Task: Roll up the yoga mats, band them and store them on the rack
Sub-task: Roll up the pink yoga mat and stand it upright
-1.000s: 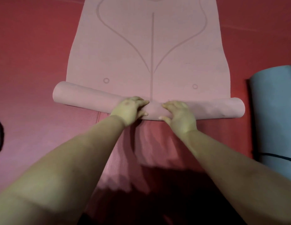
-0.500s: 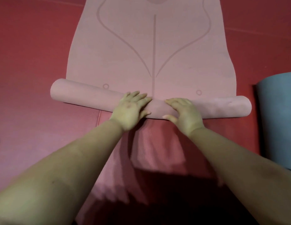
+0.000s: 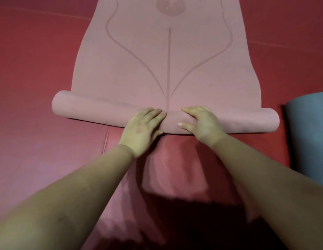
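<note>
A pink yoga mat (image 3: 167,56) with printed alignment lines lies flat, stretching away from me. Its near end is wound into a roll (image 3: 95,110) that runs across the view from left to right. My left hand (image 3: 141,128) presses palm-down on the roll just left of the mat's centre line, fingers stretched over the top. My right hand (image 3: 202,121) rests on the roll just right of the line, fingers spread, thumb on the near side. Neither hand wraps fully around the roll.
Red padded floor mats (image 3: 36,60) cover the ground all around, with a seam near my left wrist. A blue-grey rolled mat (image 3: 308,138) lies at the right edge, close to the pink roll's right end.
The roll has moved away from me over the mat's small printed circles. My fingers went from curled to stretched flat over the roll, and the blue mat shifted toward the right edge.
</note>
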Demonstrator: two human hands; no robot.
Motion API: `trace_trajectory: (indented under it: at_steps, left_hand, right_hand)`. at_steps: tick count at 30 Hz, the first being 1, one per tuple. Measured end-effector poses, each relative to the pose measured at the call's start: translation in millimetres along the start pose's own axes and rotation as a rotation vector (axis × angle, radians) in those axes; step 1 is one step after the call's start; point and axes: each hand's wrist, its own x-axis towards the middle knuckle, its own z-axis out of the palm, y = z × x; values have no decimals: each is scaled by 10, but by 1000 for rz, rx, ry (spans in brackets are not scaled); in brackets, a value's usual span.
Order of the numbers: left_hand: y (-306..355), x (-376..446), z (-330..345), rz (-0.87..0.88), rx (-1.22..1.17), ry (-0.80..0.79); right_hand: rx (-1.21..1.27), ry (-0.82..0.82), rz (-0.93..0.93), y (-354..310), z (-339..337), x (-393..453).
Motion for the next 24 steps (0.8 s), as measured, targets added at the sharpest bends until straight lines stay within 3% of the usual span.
trace_trajectory:
  at_steps: [3,5,8,11,14,17,24]
  left_hand:
    - [-73,63,24,-5,-76,-14]
    - [-131,202,-62,6,-100,-57]
    - [-153,353,-147,-30,-106,-69]
    - [-132,351,-66,-42,36,-17]
    - [-112,482,-118,-63,97,-109]
    - [-47,625,-253,-106,136,-251]
    - [236,221,-307,-154,154,-285]
  right_hand:
    - [-84,232,-74,-35,220,-263]
    - [-106,278,-101,-37,328,-317]
    - [-83,184,-46,9,159,-5]
    - [-30,17,-25,44,-46,264]
    - [-106,-74,-38,62,-73,332]
    - [-134,-98,-43,33,-116,330]
    - [-75,-133,22,-117,-154,-106]
